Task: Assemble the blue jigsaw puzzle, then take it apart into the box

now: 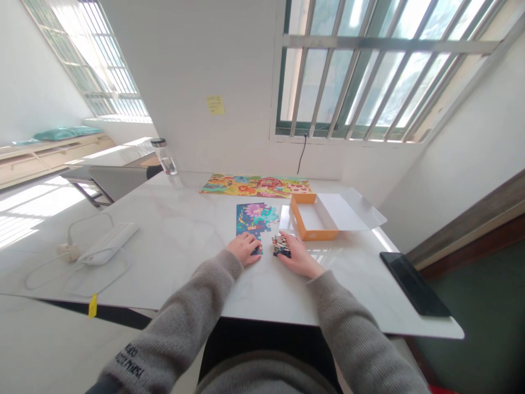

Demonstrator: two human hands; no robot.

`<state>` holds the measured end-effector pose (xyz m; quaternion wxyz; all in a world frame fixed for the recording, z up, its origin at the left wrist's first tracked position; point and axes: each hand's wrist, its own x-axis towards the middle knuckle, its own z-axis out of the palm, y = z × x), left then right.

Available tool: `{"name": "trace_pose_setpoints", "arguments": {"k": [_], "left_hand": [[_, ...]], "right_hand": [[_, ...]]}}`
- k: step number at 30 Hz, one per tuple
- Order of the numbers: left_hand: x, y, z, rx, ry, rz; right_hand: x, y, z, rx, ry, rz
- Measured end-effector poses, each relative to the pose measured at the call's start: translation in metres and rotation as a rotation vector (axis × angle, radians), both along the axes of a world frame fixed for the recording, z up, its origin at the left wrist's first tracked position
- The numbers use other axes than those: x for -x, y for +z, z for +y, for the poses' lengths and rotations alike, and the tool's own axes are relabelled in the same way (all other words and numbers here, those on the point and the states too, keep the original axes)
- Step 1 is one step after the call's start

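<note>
A partly assembled puzzle [255, 216] in blue, purple and teal lies at the middle of the white table, with an uneven right edge. My left hand [245, 249] rests on its lower part, fingers bent and close together over some blue pieces; what the fingertips hold, if anything, is hidden. To the right, my right hand [297, 255] is wrapped round a stack of puzzle pieces [281, 246], thumb below and fingers above. The stack is close to the table surface, a short gap from the puzzle.
Behind the puzzle lies a long colourful picture strip [256, 186]. An orange box [320, 235] with its white flap open stands at the right. Farther right is a black tablet [414, 284]. A bottle [164, 157], power strip [109, 244] and cables occupy the left.
</note>
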<state>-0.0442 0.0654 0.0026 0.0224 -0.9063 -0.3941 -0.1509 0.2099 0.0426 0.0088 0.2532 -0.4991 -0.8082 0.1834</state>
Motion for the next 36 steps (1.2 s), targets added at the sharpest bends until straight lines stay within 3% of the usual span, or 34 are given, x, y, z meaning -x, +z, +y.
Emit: {"name": "trace_pose_setpoints", "arguments": {"k": [4, 9, 12, 18, 28, 36], "left_hand": [[0.002, -0.002, 0.011, -0.073, -0.051, 0.013], [0.012, -0.006, 0.03, -0.009, 0.08, -0.183], [0.013, -0.01, 0.033, -0.01, 0.088, -0.258], [0.002, -0.009, 0.02, -0.104, 0.114, -0.39], [-0.063, 0.002, -0.009, -0.007, 0.09, -0.353], [-0.054, 0.001, -0.013, 0.064, -0.053, -0.401]], "right_hand": [[0.0, 0.001, 0.0, 0.006, -0.002, -0.011], [0.0, 0.003, 0.0, 0.017, -0.006, -0.021], [0.0, 0.004, -0.001, 0.021, -0.005, -0.018], [0.001, 0.002, 0.0, 0.006, 0.003, -0.024], [0.002, -0.013, 0.005, -0.037, -0.013, -0.061], [0.002, -0.01, 0.005, 0.007, -0.017, -0.052]]}}
